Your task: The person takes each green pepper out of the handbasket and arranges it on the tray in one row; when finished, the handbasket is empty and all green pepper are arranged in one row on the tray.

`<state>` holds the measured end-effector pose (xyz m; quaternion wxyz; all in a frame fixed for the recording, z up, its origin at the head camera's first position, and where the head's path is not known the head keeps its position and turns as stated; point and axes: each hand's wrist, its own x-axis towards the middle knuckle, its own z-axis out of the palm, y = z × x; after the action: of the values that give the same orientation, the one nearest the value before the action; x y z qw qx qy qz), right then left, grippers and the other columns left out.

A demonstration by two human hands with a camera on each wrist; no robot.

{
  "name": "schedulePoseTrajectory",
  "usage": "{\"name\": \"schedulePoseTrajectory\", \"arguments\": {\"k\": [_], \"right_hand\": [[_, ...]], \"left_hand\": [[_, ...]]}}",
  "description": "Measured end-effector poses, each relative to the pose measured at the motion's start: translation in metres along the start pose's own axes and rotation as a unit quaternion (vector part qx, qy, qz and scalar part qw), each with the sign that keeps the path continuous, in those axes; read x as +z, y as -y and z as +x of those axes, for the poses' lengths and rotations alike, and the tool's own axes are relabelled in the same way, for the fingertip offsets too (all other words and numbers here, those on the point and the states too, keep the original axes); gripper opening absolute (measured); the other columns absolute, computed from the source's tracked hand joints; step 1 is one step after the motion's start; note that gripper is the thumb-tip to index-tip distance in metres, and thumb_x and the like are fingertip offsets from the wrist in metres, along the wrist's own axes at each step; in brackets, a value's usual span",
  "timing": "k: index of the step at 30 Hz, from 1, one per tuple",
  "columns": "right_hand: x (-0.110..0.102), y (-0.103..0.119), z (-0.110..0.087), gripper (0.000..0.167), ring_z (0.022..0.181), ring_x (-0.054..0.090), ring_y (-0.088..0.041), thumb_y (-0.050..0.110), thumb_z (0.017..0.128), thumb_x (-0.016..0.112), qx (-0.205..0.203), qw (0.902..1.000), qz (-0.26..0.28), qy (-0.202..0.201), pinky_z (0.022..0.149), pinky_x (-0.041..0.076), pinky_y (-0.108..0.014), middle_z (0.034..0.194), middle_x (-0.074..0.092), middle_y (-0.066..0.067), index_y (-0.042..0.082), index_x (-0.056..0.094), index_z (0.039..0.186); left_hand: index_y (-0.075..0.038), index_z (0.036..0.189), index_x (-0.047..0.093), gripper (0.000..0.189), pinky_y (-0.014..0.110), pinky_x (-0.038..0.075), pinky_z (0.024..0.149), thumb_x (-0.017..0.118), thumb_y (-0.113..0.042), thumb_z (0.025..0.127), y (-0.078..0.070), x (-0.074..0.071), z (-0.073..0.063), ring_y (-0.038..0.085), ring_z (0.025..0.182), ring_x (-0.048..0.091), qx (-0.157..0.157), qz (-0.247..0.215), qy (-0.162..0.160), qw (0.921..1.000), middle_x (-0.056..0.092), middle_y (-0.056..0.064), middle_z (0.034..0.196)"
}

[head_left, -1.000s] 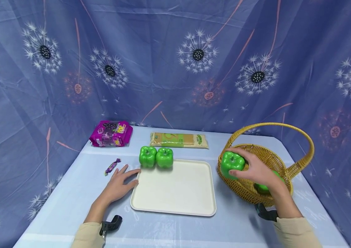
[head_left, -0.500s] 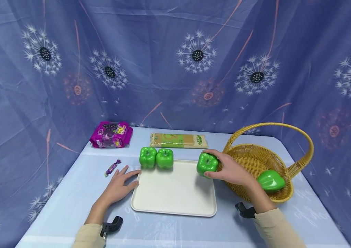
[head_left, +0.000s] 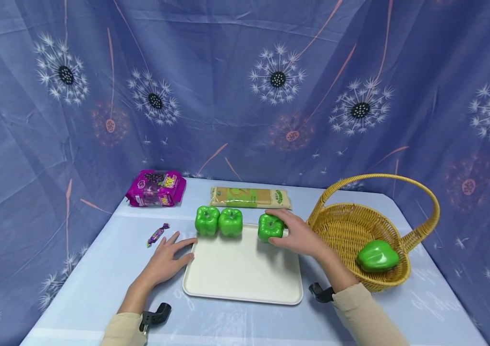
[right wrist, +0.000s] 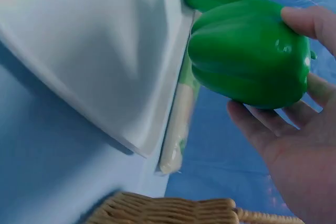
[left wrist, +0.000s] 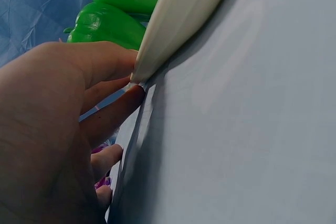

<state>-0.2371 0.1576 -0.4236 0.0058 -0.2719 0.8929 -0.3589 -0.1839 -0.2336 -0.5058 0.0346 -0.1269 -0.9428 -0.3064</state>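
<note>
A green bell pepper [head_left: 270,228] is held by my right hand [head_left: 297,234] over the back right part of a white tray [head_left: 245,274]. In the right wrist view, thumb and fingers wrap the pepper's [right wrist: 249,53] sides, stem toward the palm. Two more bell peppers [head_left: 207,220] [head_left: 230,222] sit side by side at the tray's back left corner. My left hand [head_left: 168,257] rests at the tray's left edge with its fingers spread. The left wrist view has its fingertips right at the tray's rim [left wrist: 170,32]. Another bell pepper [head_left: 377,255] lies sideways in the wicker basket [head_left: 344,226].
The basket, with a tall arched handle [head_left: 379,176], stands right of the tray. Behind the tray lies a long pack of noodles [head_left: 250,197]. A purple snack bag [head_left: 156,188] is at the back left, and a wrapped candy [head_left: 157,234] lies near my left hand.
My right hand has carried the bell pepper left, from above the basket to over the tray. The pepper left in the basket has come into full view. My left hand stays put.
</note>
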Motion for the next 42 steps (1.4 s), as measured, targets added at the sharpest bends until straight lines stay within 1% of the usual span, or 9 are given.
{"name": "schedulePoseTrajectory", "arguments": {"k": [4, 8, 13, 17, 22, 26, 31, 36, 42], "right_hand": [[0.008, -0.004, 0.006, 0.075, 0.106, 0.055, -0.018, 0.027, 0.076, 0.082, 0.025, 0.9996, 0.013, 0.005, 0.089, 0.051, -0.044, 0.136, 0.048, -0.001, 0.018, 0.046, 0.142], [0.013, -0.005, 0.011, 0.073, 0.107, 0.056, -0.019, 0.023, 0.076, 0.082, 0.043, 0.9987, 0.027, 0.008, 0.091, 0.052, -0.041, 0.134, 0.049, -0.003, 0.016, 0.047, 0.139], [0.019, -0.005, 0.019, 0.073, 0.107, 0.056, -0.019, 0.021, 0.075, 0.084, 0.042, 0.9987, 0.028, 0.008, 0.09, 0.051, -0.039, 0.135, 0.048, -0.004, 0.016, 0.047, 0.138], [0.022, -0.005, 0.024, 0.073, 0.11, 0.056, -0.02, 0.021, 0.076, 0.083, 0.038, 0.9985, 0.037, 0.018, 0.094, 0.05, -0.041, 0.136, 0.047, -0.004, 0.016, 0.046, 0.14], [0.027, -0.008, 0.028, 0.073, 0.112, 0.056, -0.022, 0.019, 0.078, 0.082, 0.038, 0.9975, 0.055, 0.02, 0.097, 0.048, -0.041, 0.131, 0.051, -0.006, 0.015, 0.045, 0.141], [0.031, -0.013, 0.03, 0.075, 0.117, 0.054, -0.025, 0.024, 0.081, 0.08, 0.042, 0.9974, 0.057, 0.013, 0.099, 0.045, -0.038, 0.133, 0.046, -0.007, 0.018, 0.041, 0.144], [0.034, -0.015, 0.031, 0.076, 0.122, 0.049, -0.028, 0.031, 0.083, 0.076, 0.047, 0.9971, 0.058, 0.011, 0.1, 0.044, -0.038, 0.137, 0.039, -0.008, 0.023, 0.038, 0.148], [0.036, -0.016, 0.032, 0.076, 0.126, 0.047, -0.028, 0.029, 0.085, 0.075, 0.043, 0.9958, 0.078, 0.02, 0.102, 0.043, -0.036, 0.146, 0.034, -0.009, 0.022, 0.035, 0.149], [0.038, -0.017, 0.033, 0.078, 0.129, 0.044, -0.025, 0.032, 0.084, 0.076, 0.04, 0.9969, 0.064, 0.022, 0.101, 0.044, -0.034, 0.15, 0.033, -0.008, 0.022, 0.034, 0.149]], "left_hand": [[-0.021, 0.132, 0.061, 0.044, 0.06, 0.005, 0.113, 0.066, -0.035, 0.091, -0.002, -0.001, -0.002, 0.043, 0.138, 0.025, -0.003, -0.002, 0.001, 1.0, 0.05, 0.02, 0.139], [-0.021, 0.132, 0.061, 0.044, 0.061, 0.005, 0.113, 0.066, -0.035, 0.091, -0.001, -0.001, -0.002, 0.043, 0.138, 0.026, -0.003, 0.0, 0.001, 1.0, 0.049, 0.02, 0.139], [-0.019, 0.132, 0.061, 0.045, 0.062, 0.007, 0.112, 0.065, -0.037, 0.091, 0.002, 0.0, -0.002, 0.045, 0.137, 0.026, 0.005, 0.008, -0.004, 0.9999, 0.049, 0.021, 0.138], [-0.02, 0.132, 0.061, 0.044, 0.06, 0.006, 0.113, 0.065, -0.036, 0.091, 0.001, 0.001, -0.002, 0.043, 0.138, 0.026, 0.002, 0.004, -0.008, 1.0, 0.051, 0.019, 0.138], [-0.021, 0.133, 0.06, 0.044, 0.059, 0.005, 0.114, 0.064, -0.036, 0.091, 0.0, 0.001, -0.001, 0.042, 0.138, 0.025, 0.005, 0.003, -0.007, 1.0, 0.051, 0.018, 0.138], [-0.021, 0.133, 0.06, 0.045, 0.059, 0.005, 0.114, 0.064, -0.037, 0.092, 0.0, 0.0, 0.0, 0.042, 0.138, 0.025, 0.008, 0.005, -0.011, 0.9999, 0.05, 0.018, 0.139], [-0.022, 0.133, 0.06, 0.045, 0.058, 0.005, 0.114, 0.065, -0.036, 0.091, -0.002, -0.001, 0.0, 0.041, 0.138, 0.025, 0.008, 0.001, -0.012, 0.9999, 0.05, 0.018, 0.139], [-0.021, 0.133, 0.06, 0.045, 0.059, 0.005, 0.114, 0.064, -0.037, 0.092, -0.001, -0.001, -0.001, 0.042, 0.138, 0.025, 0.003, 0.001, -0.007, 1.0, 0.049, 0.019, 0.14], [-0.022, 0.133, 0.059, 0.044, 0.059, 0.004, 0.114, 0.064, -0.036, 0.092, 0.0, 0.001, -0.001, 0.042, 0.139, 0.025, 0.002, 0.002, -0.005, 1.0, 0.048, 0.019, 0.14]]}}
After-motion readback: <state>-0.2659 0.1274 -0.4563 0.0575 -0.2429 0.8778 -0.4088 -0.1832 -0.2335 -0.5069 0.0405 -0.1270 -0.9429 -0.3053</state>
